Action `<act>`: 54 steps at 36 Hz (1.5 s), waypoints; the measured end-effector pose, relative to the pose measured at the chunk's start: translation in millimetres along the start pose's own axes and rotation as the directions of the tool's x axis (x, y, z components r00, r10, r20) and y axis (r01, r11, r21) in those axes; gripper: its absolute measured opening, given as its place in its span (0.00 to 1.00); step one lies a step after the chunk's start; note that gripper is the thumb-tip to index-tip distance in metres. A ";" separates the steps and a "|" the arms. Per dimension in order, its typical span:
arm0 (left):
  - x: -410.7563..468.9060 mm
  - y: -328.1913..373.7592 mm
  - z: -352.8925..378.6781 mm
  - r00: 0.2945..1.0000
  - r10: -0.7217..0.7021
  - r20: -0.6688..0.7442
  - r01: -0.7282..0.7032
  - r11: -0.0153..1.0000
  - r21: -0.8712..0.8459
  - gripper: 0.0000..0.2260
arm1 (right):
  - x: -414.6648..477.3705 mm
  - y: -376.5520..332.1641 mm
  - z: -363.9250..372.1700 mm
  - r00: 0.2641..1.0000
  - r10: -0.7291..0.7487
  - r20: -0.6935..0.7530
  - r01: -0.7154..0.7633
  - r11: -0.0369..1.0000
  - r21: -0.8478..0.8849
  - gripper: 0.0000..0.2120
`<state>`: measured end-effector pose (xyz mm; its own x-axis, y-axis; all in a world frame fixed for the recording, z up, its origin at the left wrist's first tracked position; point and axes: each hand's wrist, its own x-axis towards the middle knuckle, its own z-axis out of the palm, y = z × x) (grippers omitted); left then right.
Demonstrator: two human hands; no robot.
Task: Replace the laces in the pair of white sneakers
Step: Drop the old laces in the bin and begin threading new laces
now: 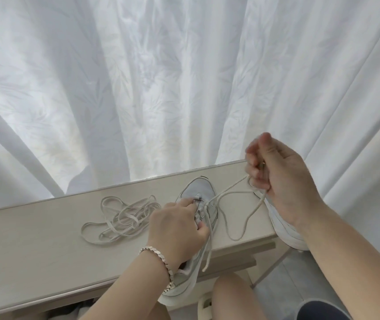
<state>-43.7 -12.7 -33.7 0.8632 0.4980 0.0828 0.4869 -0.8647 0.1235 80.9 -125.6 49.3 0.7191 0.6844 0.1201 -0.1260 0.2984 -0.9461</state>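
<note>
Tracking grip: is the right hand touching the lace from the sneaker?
Touching. Head view: the lace runs from the sneaker into curled fingers of the right hand.

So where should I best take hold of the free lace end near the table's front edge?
Pinch the lace end just above its tip, coming from the right. It lies straight and bare there, while the left hand and the sneaker block its left side.

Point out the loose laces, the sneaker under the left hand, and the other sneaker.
Loose laces (124, 218): head view, middle of the tangle.
Sneaker (199, 185): head view, toe cap.
Other sneaker (284, 230): head view, side of the white sole.
</note>
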 end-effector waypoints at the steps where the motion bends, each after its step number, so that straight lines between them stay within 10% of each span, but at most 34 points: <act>1: 0.6 -0.7 0.4 1.000 0.001 -0.007 -0.001 1.000 -0.001 0.21 | 2.1 9.3 -0.2 1.000 0.004 0.012 -0.002 0.986 -0.166 0.14; 5: 1.5 -2.0 2.8 0.999 -0.005 -0.050 0.004 1.000 -0.012 0.31 | 11.9 51.1 -4.5 0.991 0.022 0.133 0.094 0.598 -0.796 0.14; 12: 0.4 -0.8 2.7 0.999 -0.025 -0.042 0.025 1.000 -0.001 0.38 | 17.3 84.0 -4.5 0.929 0.315 0.192 0.164 0.115 -0.980 0.12; 20: 3.0 -3.1 3.9 0.993 -0.032 -0.117 0.031 0.999 -0.012 0.16 | 11.9 95.7 -12.7 0.915 0.311 0.256 0.135 0.362 -0.922 0.20; 27: 2.3 -2.6 4.5 0.998 -0.051 -0.046 0.050 0.998 -0.028 0.21 | 9.4 93.6 -2.8 0.938 0.306 0.162 -0.035 0.548 -0.836 0.20; 39: 2.7 -3.2 6.2 1.000 -0.010 -0.007 0.010 1.000 -0.016 0.29 | 16.3 46.2 0.6 0.966 0.199 -0.163 -0.193 0.980 0.052 0.15; 44: 1.8 -4.5 8.4 0.999 0.003 -0.039 -0.003 1.000 -0.007 0.36 | 20.0 -10.4 8.6 0.993 0.046 -0.107 -0.019 0.969 0.245 0.15; 48: 0.7 -0.9 2.6 0.996 0.001 -0.095 -0.003 1.000 -0.024 0.33 | 22.7 -0.5 10.0 0.999 -0.028 -0.036 0.018 0.971 -0.237 0.19; 54: 3.3 -1.0 -1.1 0.996 -0.048 -0.078 0.049 0.999 0.009 0.18 | 22.1 49.9 5.7 0.966 0.094 0.243 0.207 0.288 -0.935 0.17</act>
<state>-41.6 -10.1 -32.5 0.8258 0.5427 0.1535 0.5299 -0.8397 0.1186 86.6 -91.8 6.4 0.5167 0.8503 0.1004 0.7516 -0.3943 -0.5287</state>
